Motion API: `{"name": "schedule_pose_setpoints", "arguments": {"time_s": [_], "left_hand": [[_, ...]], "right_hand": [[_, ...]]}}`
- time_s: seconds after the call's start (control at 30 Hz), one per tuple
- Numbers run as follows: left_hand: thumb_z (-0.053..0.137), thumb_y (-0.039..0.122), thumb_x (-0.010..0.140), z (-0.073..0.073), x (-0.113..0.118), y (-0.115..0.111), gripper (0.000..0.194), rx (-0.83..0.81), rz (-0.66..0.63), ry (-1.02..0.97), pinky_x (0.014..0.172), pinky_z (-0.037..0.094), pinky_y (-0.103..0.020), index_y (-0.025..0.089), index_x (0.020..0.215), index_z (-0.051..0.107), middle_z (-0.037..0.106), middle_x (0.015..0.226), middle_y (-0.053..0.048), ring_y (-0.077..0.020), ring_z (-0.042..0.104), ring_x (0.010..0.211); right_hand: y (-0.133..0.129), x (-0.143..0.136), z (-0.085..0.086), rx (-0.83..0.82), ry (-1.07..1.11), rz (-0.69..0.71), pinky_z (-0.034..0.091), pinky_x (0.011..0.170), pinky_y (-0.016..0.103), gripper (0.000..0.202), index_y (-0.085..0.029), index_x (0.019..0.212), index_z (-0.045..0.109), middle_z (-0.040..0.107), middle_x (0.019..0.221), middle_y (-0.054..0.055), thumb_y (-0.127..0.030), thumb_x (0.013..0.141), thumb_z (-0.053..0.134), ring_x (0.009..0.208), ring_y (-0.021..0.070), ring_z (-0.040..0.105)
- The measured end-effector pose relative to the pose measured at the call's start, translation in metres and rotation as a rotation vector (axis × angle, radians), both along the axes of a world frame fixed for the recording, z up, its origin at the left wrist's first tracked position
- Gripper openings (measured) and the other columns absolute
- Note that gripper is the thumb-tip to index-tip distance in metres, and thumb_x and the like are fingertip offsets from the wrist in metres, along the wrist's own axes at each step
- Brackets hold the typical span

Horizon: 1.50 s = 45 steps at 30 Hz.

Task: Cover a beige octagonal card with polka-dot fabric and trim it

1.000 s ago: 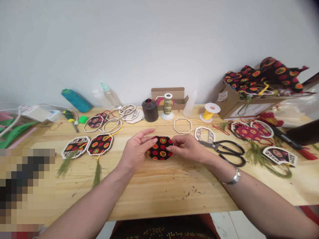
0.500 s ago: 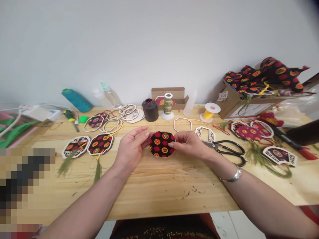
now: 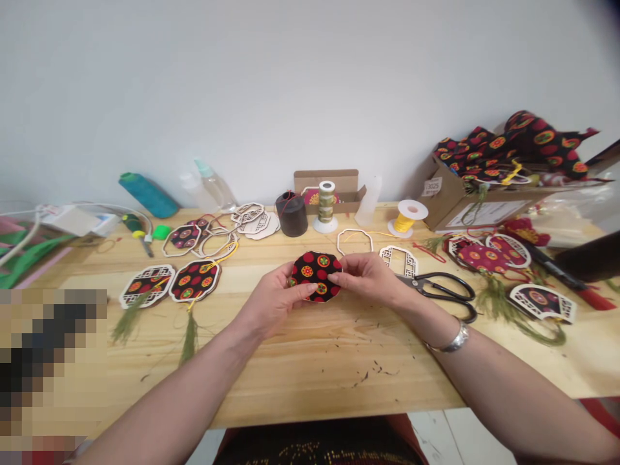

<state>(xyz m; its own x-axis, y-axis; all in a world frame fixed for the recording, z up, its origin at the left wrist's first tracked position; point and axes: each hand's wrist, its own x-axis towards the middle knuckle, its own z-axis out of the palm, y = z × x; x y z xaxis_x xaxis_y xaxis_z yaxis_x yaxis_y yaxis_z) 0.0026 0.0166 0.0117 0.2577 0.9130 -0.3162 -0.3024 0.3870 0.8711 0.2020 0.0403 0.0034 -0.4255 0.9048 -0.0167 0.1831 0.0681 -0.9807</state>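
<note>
A black patterned fabric piece [image 3: 317, 268] with red dots and flowers is held above the table between both hands. My left hand [image 3: 277, 298] grips its left side, thumb across the lower front and fingers behind. At the right edge my right hand [image 3: 369, 279] pinches it, with the thumb on the front. Black-handled scissors [image 3: 443, 289] lie beside my right wrist, their blades partly hidden. A pale lattice frame [image 3: 398, 260] and a thin octagonal frame [image 3: 355, 242] rest just beyond my right hand.
Tasselled ornaments [image 3: 195, 281] lie at left, more [image 3: 542, 303] at right. Along the back stand a black spool [image 3: 291, 216], a green thread spool [image 3: 326, 205], a yellow thread spool [image 3: 407, 217] and bottles [image 3: 216, 187]. A cardboard box [image 3: 450, 206] holding fabric is at the back right.
My left hand has shifted right and lower, and its thumb now lies over the fabric piece's front. The piece has moved slightly up and right. My right hand still pinches it.
</note>
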Motion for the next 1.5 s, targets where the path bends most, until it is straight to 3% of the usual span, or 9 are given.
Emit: {"name": "schedule_pose_setpoints", "arguments": {"time_s": [0.2,0.4,0.6,0.8,0.97,1.07,1.2,1.3,1.5], "left_hand": [[0.083,0.013,0.062,0.002,-0.001,0.000,0.040,-0.016,0.017,0.010,0.068,0.060,-0.030,0.013,0.100,0.070,0.077,0.090,-0.008,-0.0191,0.072,0.075],[0.083,0.013,0.060,0.008,0.000,0.003,0.041,-0.017,0.090,0.021,0.065,0.061,-0.031,0.010,0.099,0.069,0.078,0.089,-0.010,-0.0209,0.073,0.074],[0.082,0.012,0.061,0.007,-0.003,0.003,0.041,0.011,0.119,0.011,0.063,0.060,-0.031,0.009,0.099,0.068,0.078,0.089,-0.011,-0.0208,0.073,0.073],[0.080,0.012,0.064,0.009,-0.005,0.003,0.039,0.007,0.138,-0.021,0.067,0.060,-0.032,0.010,0.101,0.068,0.077,0.092,-0.010,-0.0214,0.073,0.078],[0.079,0.011,0.064,0.009,-0.006,0.003,0.037,0.013,0.145,-0.049,0.069,0.059,-0.031,0.010,0.099,0.069,0.078,0.091,-0.010,-0.0213,0.073,0.079],[0.080,0.012,0.063,0.008,-0.006,0.002,0.040,0.006,0.143,-0.046,0.069,0.060,-0.032,0.009,0.101,0.068,0.078,0.092,-0.010,-0.0220,0.073,0.079],[0.080,0.012,0.063,0.009,-0.007,0.002,0.042,0.012,0.141,-0.039,0.072,0.060,-0.033,0.008,0.103,0.067,0.077,0.095,-0.012,-0.0237,0.073,0.083],[0.079,0.012,0.065,0.010,-0.006,0.002,0.039,0.012,0.147,-0.051,0.070,0.060,-0.032,0.008,0.102,0.067,0.077,0.094,-0.011,-0.0222,0.073,0.080],[0.079,0.011,0.066,0.008,-0.006,0.003,0.035,0.019,0.143,-0.089,0.068,0.060,-0.032,0.012,0.099,0.069,0.078,0.095,-0.009,-0.0210,0.073,0.080]], "right_hand": [[-0.001,-0.002,0.003,-0.029,0.032,-0.002,0.042,0.056,0.027,0.040,-0.015,0.074,0.067,0.061,0.064,0.001,-0.054,0.082,0.062,0.058,0.0110,0.050],[0.007,0.010,0.025,0.208,0.000,-0.364,0.038,0.056,0.027,0.040,-0.019,0.063,0.057,0.052,0.055,-0.002,-0.053,0.084,0.059,0.054,0.0104,0.045],[0.001,0.056,0.052,0.403,-0.037,-0.681,0.020,0.046,0.028,0.056,-0.021,0.048,0.040,0.033,0.047,-0.004,-0.061,0.085,0.055,0.045,0.0084,0.028],[-0.029,0.109,0.038,0.311,-0.249,-0.862,0.023,0.042,0.026,0.067,-0.022,0.040,0.035,0.034,0.038,-0.003,-0.070,0.084,0.047,0.039,0.0081,0.030],[-0.051,0.141,0.023,0.228,-0.484,-0.804,0.034,0.042,0.025,0.052,-0.020,0.053,0.054,0.048,0.043,-0.001,-0.060,0.085,0.050,0.041,0.0121,0.044],[-0.060,0.146,0.018,0.387,-0.672,-0.643,0.050,0.059,0.032,0.030,-0.019,0.080,0.065,0.068,0.072,0.007,-0.046,0.083,0.054,0.063,0.0203,0.062],[-0.070,0.140,0.014,0.440,-0.904,-0.350,0.054,0.082,0.041,0.030,-0.017,0.110,0.058,0.068,0.106,0.014,-0.026,0.082,0.051,0.096,0.0273,0.066],[-0.073,0.136,0.009,0.400,-1.060,-0.229,0.052,0.088,0.043,0.035,-0.014,0.114,0.057,0.066,0.110,0.017,-0.015,0.080,0.047,0.104,0.0287,0.063],[-0.072,0.148,0.007,0.468,-1.188,-0.207,0.051,0.087,0.043,0.032,-0.011,0.105,0.062,0.066,0.104,0.018,-0.011,0.078,0.046,0.101,0.0306,0.064]]}}
